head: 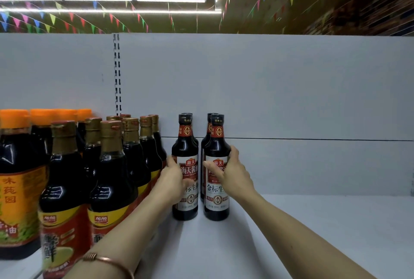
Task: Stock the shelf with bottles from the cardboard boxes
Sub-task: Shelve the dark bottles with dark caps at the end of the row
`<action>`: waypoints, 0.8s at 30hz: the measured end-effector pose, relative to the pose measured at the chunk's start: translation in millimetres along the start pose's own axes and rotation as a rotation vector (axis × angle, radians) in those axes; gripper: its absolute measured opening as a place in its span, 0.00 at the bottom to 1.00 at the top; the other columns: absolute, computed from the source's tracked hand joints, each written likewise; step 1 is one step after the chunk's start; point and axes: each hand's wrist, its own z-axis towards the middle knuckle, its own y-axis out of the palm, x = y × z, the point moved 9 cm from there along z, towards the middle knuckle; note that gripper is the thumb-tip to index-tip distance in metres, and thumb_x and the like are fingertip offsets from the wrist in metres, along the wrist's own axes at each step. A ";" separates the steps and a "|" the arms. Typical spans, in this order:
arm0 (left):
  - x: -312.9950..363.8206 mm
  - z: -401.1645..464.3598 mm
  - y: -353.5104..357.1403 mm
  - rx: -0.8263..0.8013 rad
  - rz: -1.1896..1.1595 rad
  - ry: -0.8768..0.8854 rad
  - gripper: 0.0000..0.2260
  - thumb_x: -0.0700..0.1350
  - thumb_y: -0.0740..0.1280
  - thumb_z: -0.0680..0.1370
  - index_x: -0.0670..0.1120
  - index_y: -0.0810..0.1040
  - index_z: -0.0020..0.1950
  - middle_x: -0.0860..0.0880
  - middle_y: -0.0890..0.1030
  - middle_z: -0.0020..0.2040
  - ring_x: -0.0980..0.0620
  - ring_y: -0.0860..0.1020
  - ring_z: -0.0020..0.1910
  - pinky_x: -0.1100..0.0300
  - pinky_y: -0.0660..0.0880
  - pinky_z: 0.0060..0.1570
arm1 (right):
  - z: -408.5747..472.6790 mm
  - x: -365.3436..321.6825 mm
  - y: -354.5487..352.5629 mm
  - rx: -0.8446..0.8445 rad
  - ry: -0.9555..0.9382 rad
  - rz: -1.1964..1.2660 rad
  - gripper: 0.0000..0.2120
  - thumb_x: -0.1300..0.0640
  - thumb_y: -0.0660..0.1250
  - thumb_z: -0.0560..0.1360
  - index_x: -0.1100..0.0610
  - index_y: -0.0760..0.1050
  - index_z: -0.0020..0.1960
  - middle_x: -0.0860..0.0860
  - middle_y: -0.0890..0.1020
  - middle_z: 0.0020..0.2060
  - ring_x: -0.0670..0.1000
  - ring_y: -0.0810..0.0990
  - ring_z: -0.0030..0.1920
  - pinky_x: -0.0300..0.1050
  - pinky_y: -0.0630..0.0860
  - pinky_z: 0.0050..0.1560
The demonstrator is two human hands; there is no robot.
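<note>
Left hand (171,180) and right hand (233,172) each grip a front bottle (185,166) on the shelf (313,222); a hard shove could topple the rear pair.

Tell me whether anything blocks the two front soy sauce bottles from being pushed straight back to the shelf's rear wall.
Yes. Behind the left front bottle and the right front bottle stands one more bottle each, against the rear wall. The left hand and right hand hold the front pair.
</note>
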 end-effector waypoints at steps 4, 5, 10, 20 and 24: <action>-2.8 -10.2 3.5 0.008 -0.014 -0.030 0.37 0.39 0.64 0.79 0.41 0.41 0.78 0.42 0.67 0.73 0.42 0.68 0.71 0.45 0.67 0.68 | -2.3 -1.4 0.6 -0.007 0.064 0.040 0.37 0.34 0.66 0.73 0.51 0.54 0.72 0.53 0.77 0.64 0.57 0.77 0.62 0.59 0.75 0.60; -5.7 -11.9 4.4 0.012 0.000 -0.032 0.39 0.41 0.64 0.79 0.41 0.37 0.78 0.41 0.64 0.75 0.42 0.67 0.72 0.44 0.66 0.69 | -3.2 0.7 2.0 -0.034 0.088 0.048 0.38 0.34 0.66 0.72 0.53 0.54 0.71 0.54 0.77 0.64 0.58 0.77 0.62 0.59 0.75 0.61; -13.3 -35.8 5.5 0.051 -0.081 0.025 0.32 0.42 0.64 0.79 0.39 0.49 0.77 0.41 0.63 0.74 0.41 0.66 0.71 0.46 0.66 0.70 | -27.1 -1.2 2.3 -0.079 0.086 0.118 0.54 0.25 0.64 0.64 0.60 0.52 0.76 0.57 0.67 0.73 0.58 0.68 0.71 0.58 0.69 0.69; 12.3 -145.5 -11.7 -0.033 -0.042 0.418 0.14 0.46 0.65 0.79 0.50 0.74 0.65 0.55 0.74 0.61 0.57 0.72 0.61 0.66 0.66 0.57 | -134.5 -53.6 -29.0 -0.174 -0.121 0.109 0.20 0.42 0.67 0.76 0.53 0.76 0.63 0.45 0.80 0.58 0.40 0.79 0.53 0.39 0.76 0.60; -0.5 -196.8 -43.4 0.054 -0.036 0.436 0.12 0.46 0.66 0.78 0.52 0.75 0.62 0.58 0.75 0.57 0.62 0.74 0.53 0.73 0.67 0.49 | -162.0 -87.5 -21.4 -0.312 -0.214 0.206 0.10 0.46 0.66 0.77 0.51 0.80 0.51 0.43 0.84 0.44 0.39 0.82 0.46 0.36 0.78 0.53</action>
